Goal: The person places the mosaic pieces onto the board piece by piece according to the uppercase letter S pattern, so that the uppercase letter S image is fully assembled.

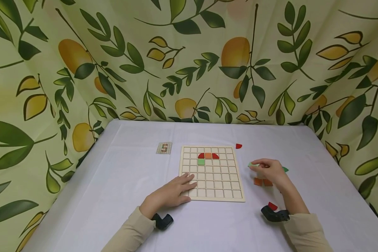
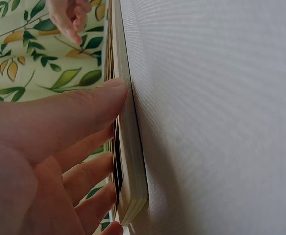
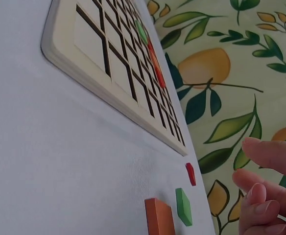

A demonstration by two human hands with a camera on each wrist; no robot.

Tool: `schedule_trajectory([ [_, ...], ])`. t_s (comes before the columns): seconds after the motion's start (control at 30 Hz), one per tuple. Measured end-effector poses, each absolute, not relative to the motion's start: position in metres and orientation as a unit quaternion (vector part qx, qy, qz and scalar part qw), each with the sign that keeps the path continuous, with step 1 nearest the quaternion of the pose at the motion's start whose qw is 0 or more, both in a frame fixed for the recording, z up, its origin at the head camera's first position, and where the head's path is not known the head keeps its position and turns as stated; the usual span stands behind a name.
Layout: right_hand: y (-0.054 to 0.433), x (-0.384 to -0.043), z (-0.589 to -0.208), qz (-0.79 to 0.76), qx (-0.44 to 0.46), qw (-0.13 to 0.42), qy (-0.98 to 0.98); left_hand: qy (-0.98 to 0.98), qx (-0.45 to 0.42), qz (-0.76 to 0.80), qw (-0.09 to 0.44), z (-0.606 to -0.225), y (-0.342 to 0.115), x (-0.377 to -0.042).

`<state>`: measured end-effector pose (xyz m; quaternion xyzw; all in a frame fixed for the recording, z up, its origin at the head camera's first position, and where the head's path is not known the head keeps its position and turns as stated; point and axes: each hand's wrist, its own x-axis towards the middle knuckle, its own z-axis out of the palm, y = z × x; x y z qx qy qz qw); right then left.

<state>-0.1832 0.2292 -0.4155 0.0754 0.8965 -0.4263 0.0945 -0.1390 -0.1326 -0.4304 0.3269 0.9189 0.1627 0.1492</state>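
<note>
A pale curtain (image 1: 189,70) printed with green leaves and orange fruit encloses the tabletop (image 1: 126,157), spread with lightly creased white cloth. On it lies a flat, pale wooden grid board (image 1: 210,176), which could slide under uneven pressure from the left hand (image 1: 174,190), its fingers spread over the near-left corner. The right hand (image 1: 269,171), loosely bent and holding nothing, hovers right of the board. The black device (image 1: 275,214) at its wrist could sweep away the adjacent red quarter-round piece (image 1: 272,206). The thin light-green piece (image 3: 183,207), near the right fingertips, might skid if pinched off-centre.
</note>
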Motion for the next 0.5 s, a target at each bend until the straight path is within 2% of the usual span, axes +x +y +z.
schedule_trajectory([
  [0.23, 0.249, -0.186, -0.418, -0.408, 0.088, 0.069, 0.906, 0.918, 0.329, 0.165, 0.146, -0.431, -0.133, -0.139],
  [0.5, 0.265, -0.187, -0.415, -0.407, 0.095, 0.065, 0.906, 0.918, 0.327, 0.168, 0.148, -0.431, -0.133, -0.139],
])
